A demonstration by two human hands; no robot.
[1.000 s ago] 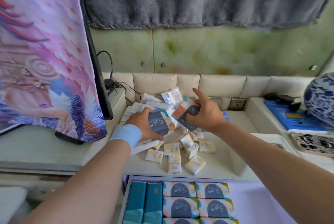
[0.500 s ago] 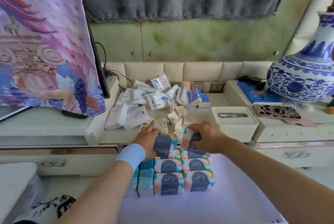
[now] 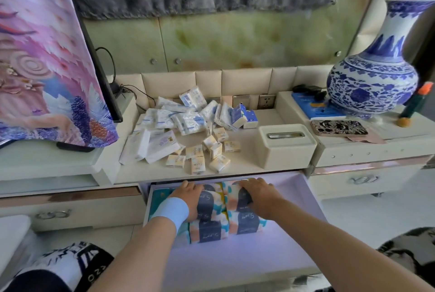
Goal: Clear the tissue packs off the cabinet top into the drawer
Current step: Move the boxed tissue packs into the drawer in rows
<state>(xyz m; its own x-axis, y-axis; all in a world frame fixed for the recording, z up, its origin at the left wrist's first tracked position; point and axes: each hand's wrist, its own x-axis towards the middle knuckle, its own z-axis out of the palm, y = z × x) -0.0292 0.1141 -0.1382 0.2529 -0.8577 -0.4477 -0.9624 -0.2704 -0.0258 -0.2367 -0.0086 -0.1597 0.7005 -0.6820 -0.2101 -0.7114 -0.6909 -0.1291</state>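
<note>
Packs (image 3: 207, 201) under left grip (image 3: 188, 197), right grip (image 3: 259, 197)

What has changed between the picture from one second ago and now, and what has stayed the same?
The left hand and right hand carried the left patterned pack and right patterned pack from above the cabinet top down into the drawer, and still hold them. The loose packs on top, the tissue box and the vase stayed put.
</note>
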